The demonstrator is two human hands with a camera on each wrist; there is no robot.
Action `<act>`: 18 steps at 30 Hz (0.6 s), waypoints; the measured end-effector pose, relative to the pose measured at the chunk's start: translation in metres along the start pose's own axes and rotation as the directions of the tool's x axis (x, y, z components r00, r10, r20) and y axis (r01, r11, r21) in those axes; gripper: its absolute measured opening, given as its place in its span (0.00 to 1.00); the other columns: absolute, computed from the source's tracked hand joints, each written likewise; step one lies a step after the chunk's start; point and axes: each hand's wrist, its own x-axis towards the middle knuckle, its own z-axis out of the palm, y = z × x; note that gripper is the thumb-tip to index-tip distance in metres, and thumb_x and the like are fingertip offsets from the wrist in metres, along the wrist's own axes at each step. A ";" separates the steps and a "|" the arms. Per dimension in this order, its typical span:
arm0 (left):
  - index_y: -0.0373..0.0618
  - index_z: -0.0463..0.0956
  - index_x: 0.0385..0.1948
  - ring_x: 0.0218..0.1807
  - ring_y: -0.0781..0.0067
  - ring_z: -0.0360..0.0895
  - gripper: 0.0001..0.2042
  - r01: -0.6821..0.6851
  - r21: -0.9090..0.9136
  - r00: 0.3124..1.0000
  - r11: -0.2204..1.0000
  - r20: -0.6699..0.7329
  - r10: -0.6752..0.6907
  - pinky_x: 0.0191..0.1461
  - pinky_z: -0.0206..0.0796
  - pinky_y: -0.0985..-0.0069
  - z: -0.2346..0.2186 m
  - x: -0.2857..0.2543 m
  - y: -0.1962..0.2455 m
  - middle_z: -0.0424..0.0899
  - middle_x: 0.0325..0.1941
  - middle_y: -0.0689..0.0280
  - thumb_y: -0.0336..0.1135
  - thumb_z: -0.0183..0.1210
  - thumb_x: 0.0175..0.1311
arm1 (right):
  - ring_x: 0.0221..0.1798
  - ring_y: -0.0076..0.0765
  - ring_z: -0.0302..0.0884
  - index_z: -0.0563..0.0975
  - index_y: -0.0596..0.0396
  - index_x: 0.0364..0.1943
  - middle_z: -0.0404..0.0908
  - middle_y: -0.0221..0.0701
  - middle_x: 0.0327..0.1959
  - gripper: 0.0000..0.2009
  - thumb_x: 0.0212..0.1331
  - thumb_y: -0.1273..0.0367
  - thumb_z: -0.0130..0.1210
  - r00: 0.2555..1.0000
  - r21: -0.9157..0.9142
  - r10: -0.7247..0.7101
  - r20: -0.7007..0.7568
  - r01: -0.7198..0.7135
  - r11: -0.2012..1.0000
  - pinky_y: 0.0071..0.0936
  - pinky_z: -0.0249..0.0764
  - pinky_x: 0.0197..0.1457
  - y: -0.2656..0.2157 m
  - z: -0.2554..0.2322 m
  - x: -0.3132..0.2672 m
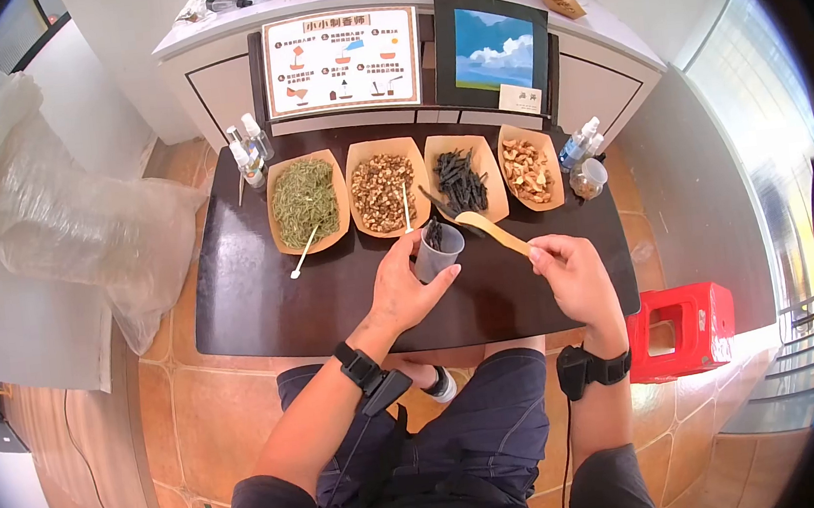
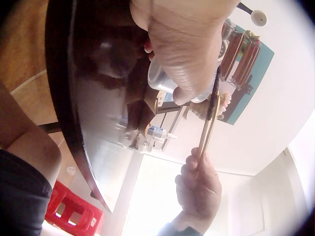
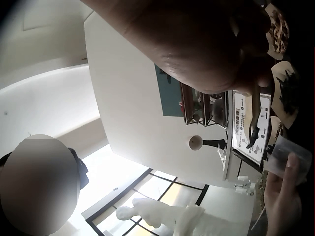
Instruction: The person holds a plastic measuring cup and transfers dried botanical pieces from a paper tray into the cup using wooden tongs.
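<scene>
My left hand grips a translucent plastic cup above the near half of the dark table, with dark pieces standing in its mouth. In my right hand are wooden tongs, held by the rear end. Their two thin arms show in the left wrist view, pinching a long blackish dried strip. Tongs and strip reach left, just past the cup's rim. Right behind stands a paper tray of black dried strips. The right wrist view shows the cup and left hand beyond the tongs.
Other paper trays hold green dried stems, brown chopped bits and orange-brown pieces. White little spoons lean on two trays. Spray bottles and a small jar flank the row. A red stool stands right.
</scene>
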 end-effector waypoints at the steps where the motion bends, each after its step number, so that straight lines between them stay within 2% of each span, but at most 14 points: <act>1: 0.38 0.72 0.56 0.42 0.66 0.82 0.30 -0.003 0.009 1.000 1.000 -0.002 0.003 0.44 0.73 0.72 0.000 0.000 0.000 0.84 0.44 0.59 0.41 0.73 0.52 | 0.26 0.33 0.75 0.81 0.64 0.39 0.80 0.38 0.23 0.10 0.64 0.69 0.56 1.000 -0.053 -0.009 0.006 0.009 0.999 0.30 0.71 0.35 -0.005 0.000 -0.002; 2: 0.38 0.72 0.56 0.42 0.66 0.82 0.30 -0.004 0.008 1.000 1.000 -0.002 0.004 0.44 0.73 0.72 0.000 0.000 0.000 0.84 0.44 0.59 0.41 0.73 0.52 | 0.26 0.33 0.75 0.81 0.64 0.39 0.80 0.38 0.23 0.10 0.64 0.69 0.56 1.000 -0.053 -0.009 0.005 0.009 0.999 0.30 0.71 0.35 -0.008 0.000 -0.002; 4: 0.38 0.72 0.55 0.41 0.66 0.81 0.31 -0.014 0.008 1.000 1.000 -0.008 0.015 0.44 0.73 0.72 0.001 0.000 -0.001 0.84 0.43 0.59 0.41 0.74 0.52 | 0.28 0.43 0.78 0.82 0.63 0.39 0.81 0.43 0.26 0.10 0.63 0.68 0.56 0.999 -0.182 -0.010 0.054 0.020 0.983 0.34 0.72 0.36 -0.013 0.001 0.000; 5: 0.38 0.72 0.55 0.41 0.66 0.81 0.31 -0.016 0.008 1.000 1.000 -0.008 0.016 0.44 0.73 0.72 0.001 0.000 -0.002 0.84 0.43 0.59 0.41 0.74 0.52 | 0.28 0.43 0.78 0.82 0.63 0.39 0.81 0.43 0.26 0.10 0.63 0.68 0.56 0.999 -0.183 -0.012 0.053 0.021 0.983 0.34 0.72 0.36 -0.015 0.003 0.001; 7: 0.37 0.73 0.55 0.32 0.78 0.76 0.29 -0.097 0.024 0.994 0.995 -0.041 0.098 0.35 0.70 0.78 0.002 0.000 -0.005 0.82 0.38 0.63 0.38 0.74 0.53 | 0.32 0.53 0.79 0.82 0.62 0.39 0.82 0.47 0.29 0.10 0.62 0.68 0.56 0.998 -0.206 -0.029 0.065 0.042 0.978 0.38 0.73 0.38 -0.016 0.008 0.004; 14: 0.37 0.72 0.55 0.32 0.77 0.77 0.30 -0.104 0.057 0.993 0.993 -0.047 0.107 0.36 0.70 0.78 0.003 0.000 -0.008 0.82 0.39 0.63 0.38 0.74 0.52 | 0.37 0.55 0.81 0.83 0.61 0.39 0.83 0.46 0.33 0.10 0.62 0.68 0.56 0.993 -0.246 -0.099 0.063 0.112 0.963 0.42 0.74 0.42 -0.011 0.022 0.004; 16: 0.37 0.73 0.55 0.33 0.77 0.77 0.29 -0.114 0.062 0.993 0.991 -0.031 0.117 0.37 0.70 0.79 0.001 0.000 -0.003 0.82 0.39 0.63 0.37 0.74 0.52 | 0.39 0.56 0.81 0.83 0.60 0.39 0.84 0.45 0.34 0.10 0.62 0.68 0.56 0.984 -0.290 -0.173 0.050 0.180 0.940 0.43 0.74 0.43 -0.006 0.025 0.003; 18: 0.37 0.73 0.54 0.33 0.77 0.77 0.28 -0.145 0.035 0.988 0.989 -0.051 0.147 0.37 0.70 0.79 0.005 0.001 -0.008 0.82 0.40 0.63 0.37 0.74 0.52 | 0.40 0.56 0.81 0.83 0.60 0.39 0.84 0.45 0.34 0.10 0.62 0.68 0.56 0.987 -0.299 -0.151 0.053 0.161 0.941 0.43 0.74 0.44 -0.008 0.023 0.000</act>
